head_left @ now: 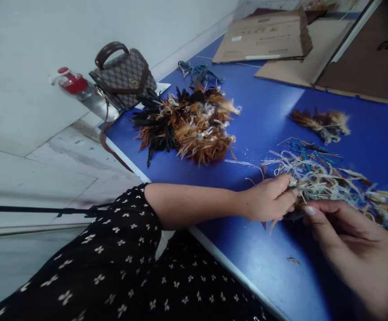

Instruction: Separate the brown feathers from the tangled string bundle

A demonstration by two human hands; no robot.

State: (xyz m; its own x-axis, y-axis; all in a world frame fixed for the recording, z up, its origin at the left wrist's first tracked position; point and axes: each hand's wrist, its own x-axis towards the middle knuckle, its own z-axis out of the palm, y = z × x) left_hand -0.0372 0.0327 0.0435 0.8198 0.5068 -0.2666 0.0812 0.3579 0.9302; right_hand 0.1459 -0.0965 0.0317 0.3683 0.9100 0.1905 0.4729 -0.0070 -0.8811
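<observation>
My left hand [270, 199] rests on the blue table [267, 267], fingers closed round the end of a tangled bundle of pale strings and feathers [328, 180]. My right hand [354, 243] comes in from the lower right, thumb and fingers pinched on the same bundle just beside the left hand. A big pile of brown, orange and black feathers [189, 125] lies farther back on the table. A smaller brown feather tuft [321, 121] lies to the right of it.
A patterned brown handbag [123, 76] and a clear bottle with a red cap [80, 91] stand at the table's far left corner by the wall. Teal cords [197, 71] lie behind the pile. Flattened cardboard [264, 38] covers the far end.
</observation>
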